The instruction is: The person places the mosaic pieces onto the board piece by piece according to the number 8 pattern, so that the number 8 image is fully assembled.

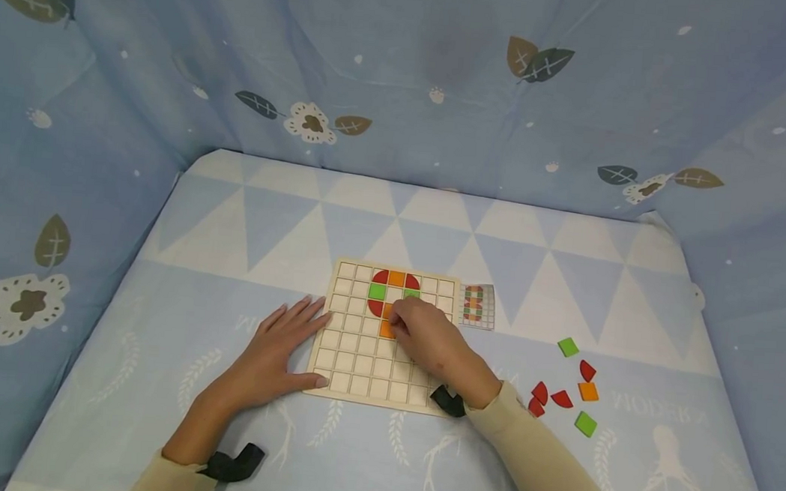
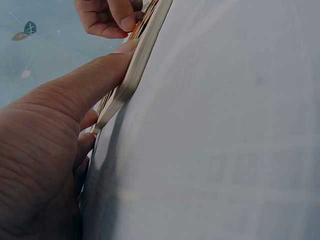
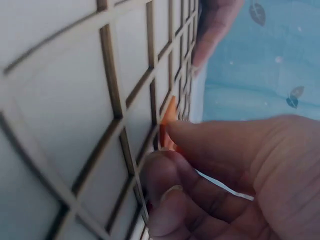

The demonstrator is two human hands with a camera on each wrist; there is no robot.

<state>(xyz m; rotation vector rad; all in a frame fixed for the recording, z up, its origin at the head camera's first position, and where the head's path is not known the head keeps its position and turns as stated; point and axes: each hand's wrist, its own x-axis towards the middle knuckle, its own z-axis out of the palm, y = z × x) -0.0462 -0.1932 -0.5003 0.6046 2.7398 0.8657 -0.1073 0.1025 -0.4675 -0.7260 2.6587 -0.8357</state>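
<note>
A square wooden grid board (image 1: pixel 341 362) lies on the cloth. In its upper middle sit red quarter-circle pieces (image 1: pixel 376 307), orange squares (image 1: pixel 396 279) and green squares (image 1: pixel 377 292). My right hand (image 1: pixel 431 342) is over the board, pinching a red piece beside the orange squares; the fingers mostly hide it. In the right wrist view an orange square (image 3: pixel 169 115) shows by the thumb tip. My left hand (image 1: pixel 274 358) lies spread at the board's left edge, its thumb near the front corner; the left wrist view shows that thumb (image 2: pixel 100 75) on the board's edge.
A small pattern card (image 1: pixel 478 307) lies against the board's right side. Farther right are loose red quarter-circles (image 1: pixel 562 398), an orange square (image 1: pixel 588 391) and green squares (image 1: pixel 585 424). Patterned blue curtains (image 1: pixel 407 126) enclose the table at the back and sides.
</note>
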